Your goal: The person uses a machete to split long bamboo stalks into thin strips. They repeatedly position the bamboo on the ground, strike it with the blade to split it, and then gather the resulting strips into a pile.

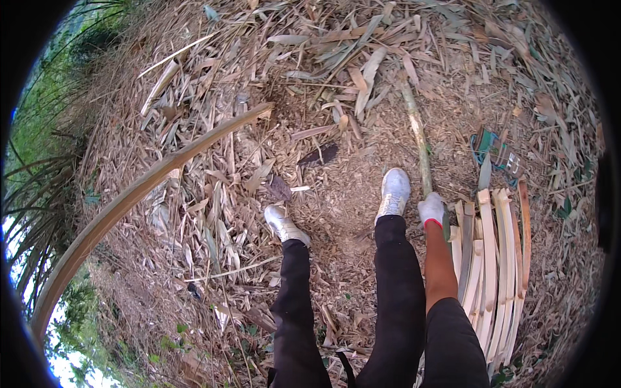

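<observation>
My right hand [431, 208], in a whitish glove with a pink cuff, reaches down just right of my right shoe. Its fingers are closed around the near end of a pale, rough wooden pole [417, 129]. The pole lies along the ground, pointing away from me. Close by on the right lies a bundle of split, pale wooden strips [488, 271], side by side. My left hand is out of view. A long wooden strip [162, 169], bent-looking in this picture, crosses the left side; one end is near the middle and the other runs out at the lower left.
Dry leaves, bark and wood chips cover the ground [336, 226]. A green crumpled packet [495, 155] lies beyond the bundle. A dark piece of bark [319, 155] is ahead of my feet. Green bushes [45, 129] stand at the far left.
</observation>
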Available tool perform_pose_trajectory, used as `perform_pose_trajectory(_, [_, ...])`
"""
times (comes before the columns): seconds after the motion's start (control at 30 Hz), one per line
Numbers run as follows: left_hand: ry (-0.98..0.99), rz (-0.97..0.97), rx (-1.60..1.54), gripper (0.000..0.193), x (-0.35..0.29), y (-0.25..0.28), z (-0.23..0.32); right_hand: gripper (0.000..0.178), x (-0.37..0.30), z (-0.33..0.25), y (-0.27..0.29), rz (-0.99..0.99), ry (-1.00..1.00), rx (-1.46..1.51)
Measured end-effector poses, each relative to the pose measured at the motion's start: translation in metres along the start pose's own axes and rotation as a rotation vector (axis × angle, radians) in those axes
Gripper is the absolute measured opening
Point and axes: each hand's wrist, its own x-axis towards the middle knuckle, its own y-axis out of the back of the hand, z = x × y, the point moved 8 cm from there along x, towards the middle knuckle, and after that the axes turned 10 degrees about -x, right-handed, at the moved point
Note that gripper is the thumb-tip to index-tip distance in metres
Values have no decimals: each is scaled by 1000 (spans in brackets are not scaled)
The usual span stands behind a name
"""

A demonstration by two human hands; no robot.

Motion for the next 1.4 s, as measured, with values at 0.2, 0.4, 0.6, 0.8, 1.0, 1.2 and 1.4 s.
perform_pose_trajectory(0.2, [67,41,-26,72,-8,-33,-9,26,-55,31,70,248,47,96])
perform_pose_trajectory(0.4, [88,-145,-230,30,12,-24,-7,31,-163,35,192,123,219,439])
perform_pose_trajectory(0.6, [357,-236,-108,43,19,8,18,18,-340,63,320,208,322,738])
perform_pose_trajectory(0.8, [220,-425,-5,60,24,29,66,19,-558,25,453,454,421,1020])
perform_pose_trajectory(1.0, [72,-463,15,58,0,13,79,24,-684,-39,555,679,794,1103])
perform_pose_trajectory(1.2, [155,-255,40,64,-1,12,62,31,-796,-96,650,1005,1031,642])
perform_pose_trajectory(1.4, [201,-141,-110,61,6,12,68,33,-784,-111,656,936,1158,487])
